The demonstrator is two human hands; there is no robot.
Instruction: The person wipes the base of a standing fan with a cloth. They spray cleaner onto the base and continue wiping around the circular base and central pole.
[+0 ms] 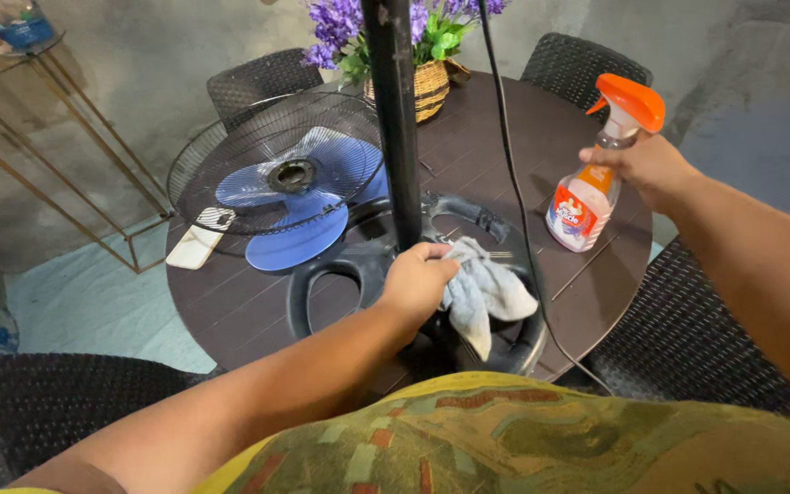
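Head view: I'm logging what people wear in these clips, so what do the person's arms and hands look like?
Both forearms are bare, with no sleeves reaching into view. The left hand and right hand show no gloves, and no rings, watch or bracelet can be seen. A yellow-edged garment with a green and red pattern covers the torso.

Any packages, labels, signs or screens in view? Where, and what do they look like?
Spray bottle: right side of the round dark table, held by the right hand; clear body, orange trigger head.
Label: on the bottle's front; red, white and orange.
No signs or screens show.
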